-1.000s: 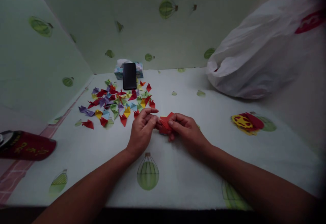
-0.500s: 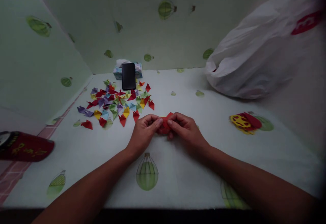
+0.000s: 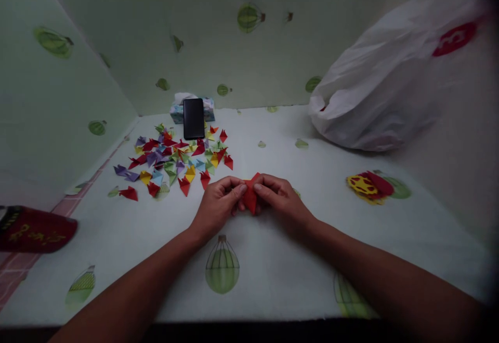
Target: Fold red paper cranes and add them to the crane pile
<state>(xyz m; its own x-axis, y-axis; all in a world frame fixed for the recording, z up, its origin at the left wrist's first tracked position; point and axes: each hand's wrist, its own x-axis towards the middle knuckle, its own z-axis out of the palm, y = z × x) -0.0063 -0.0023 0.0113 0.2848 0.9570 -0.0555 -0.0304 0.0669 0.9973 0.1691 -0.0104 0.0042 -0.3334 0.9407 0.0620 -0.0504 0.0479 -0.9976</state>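
Between my two hands is a small piece of folded red-orange paper [image 3: 251, 196], pointed at its lower end and with a corner sticking up at the top right. My left hand [image 3: 224, 200] pinches its left side between thumb and fingers. On the right side, my right hand [image 3: 281, 197] grips it with thumb and forefinger. Some of the paper lies hidden behind the fingers. A spread of several small folded paper cranes [image 3: 171, 161] in red, purple, yellow, green and blue lies on the table to the left, beyond my left hand.
A black phone [image 3: 194, 118] leans on a tissue box [image 3: 209, 108] behind the cranes. At the left edge lies a red can [image 3: 42, 229]. A white plastic bag [image 3: 370, 88] stands at the back right, and a red and yellow cut-out piece [image 3: 364, 184] lies nearer on the right.
The folded paper has been turned so that its point now shows downward between my hands, with more of its face visible. The whole view has shifted slightly.
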